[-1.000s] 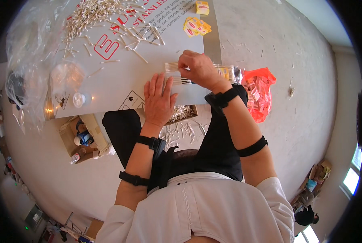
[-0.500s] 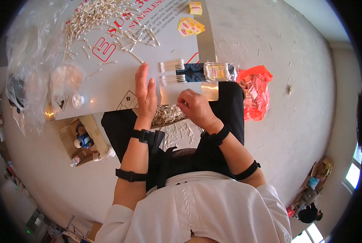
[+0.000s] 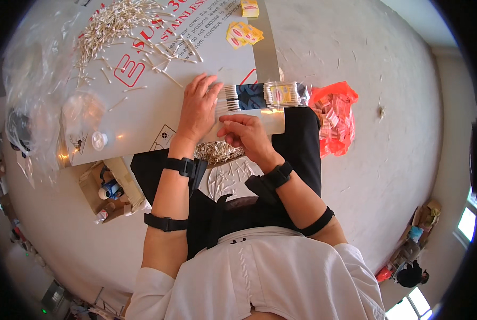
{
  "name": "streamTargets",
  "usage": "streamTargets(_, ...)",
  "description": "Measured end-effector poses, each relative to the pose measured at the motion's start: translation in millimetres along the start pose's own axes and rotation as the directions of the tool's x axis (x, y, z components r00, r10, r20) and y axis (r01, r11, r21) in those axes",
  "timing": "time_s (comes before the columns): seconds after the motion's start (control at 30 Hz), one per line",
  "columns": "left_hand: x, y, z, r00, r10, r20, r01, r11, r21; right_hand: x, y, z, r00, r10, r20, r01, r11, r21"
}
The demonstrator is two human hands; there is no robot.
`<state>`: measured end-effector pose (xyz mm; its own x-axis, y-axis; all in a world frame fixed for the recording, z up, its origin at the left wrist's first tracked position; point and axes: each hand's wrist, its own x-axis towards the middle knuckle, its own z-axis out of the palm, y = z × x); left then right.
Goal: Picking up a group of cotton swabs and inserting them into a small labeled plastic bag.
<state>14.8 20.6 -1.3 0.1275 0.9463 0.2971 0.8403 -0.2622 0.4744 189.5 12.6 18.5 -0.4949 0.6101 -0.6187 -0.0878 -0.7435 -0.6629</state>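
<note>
Two short rows of cotton swabs (image 3: 232,100) lie on the metal-topped table, their right ends meeting a dark patterned strip (image 3: 251,96). Beyond the strip, more swabs lie around a yellow card (image 3: 282,94), with clear film at the far right end. My left hand (image 3: 197,109) is open, its bent fingers at the left ends of the rows and covering part of them. Just below the rows is my right hand (image 3: 244,134), fingers curled and index and thumb close together; whatever they may hold is too small to make out.
A loose heap of swabs (image 3: 113,26) spreads over the table's far left. Yellow cards (image 3: 244,34) lie at the far edge. A box of swabs (image 3: 217,153) sits below my hands. A red bag of packets (image 3: 337,117) stands right; a cardboard box (image 3: 92,186) is lower left.
My left hand has gone from upright and flat to bent over the left ends of the swab rows. My right hand has moved left and its fingers now point toward the left hand.
</note>
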Motion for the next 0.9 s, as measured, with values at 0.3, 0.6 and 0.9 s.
streamTargets(0.3,-21,17,1,0.986,-0.149,-0.077,0.130,0.970,-0.207,-3,11,-4,0.976,-0.174,-0.131,0.179,0.983,0.027)
streamTargets(0.6,-7,32,23,0.797,-0.563,-0.220,0.158,0.546,-0.823,40,-3,0,0.699,-0.668,-0.256,0.697,0.717,0.032)
streamTargets(0.9,-5,31,30,0.777,-0.584,-0.236,0.137,0.523,-0.841,53,-1,13,0.657,-0.673,-0.339,0.732,0.677,0.076)
